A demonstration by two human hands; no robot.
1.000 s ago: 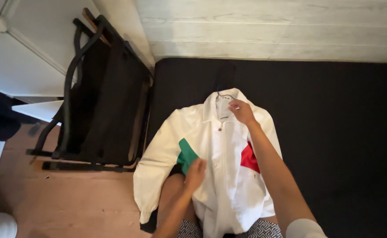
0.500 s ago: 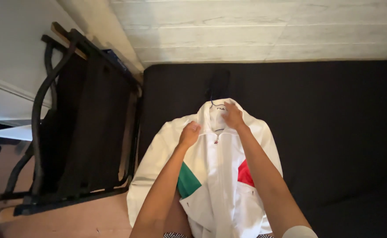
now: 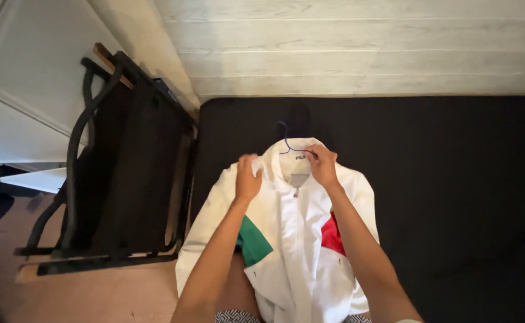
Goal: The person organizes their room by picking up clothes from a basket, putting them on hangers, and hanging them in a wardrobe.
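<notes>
A white zip jacket (image 3: 298,239) with a green panel on one side and a red panel on the other lies front up on a black mattress (image 3: 442,197), its lower part draped over my knees. A thin blue hanger hook (image 3: 284,136) sticks out of the collar. My left hand (image 3: 247,178) grips the left side of the collar and shoulder. My right hand (image 3: 322,165) pinches the right side of the collar, close to the hook.
A folded black metal frame (image 3: 119,173) leans against the white wall to the left of the mattress. White plank wall (image 3: 358,48) runs behind. Wooden floor (image 3: 83,293) shows at lower left, with white furniture (image 3: 11,131) at the far left.
My left hand rose from the green panel to the left side of the collar. My right hand stayed at the collar, and the blue hanger hook now shows more clearly.
</notes>
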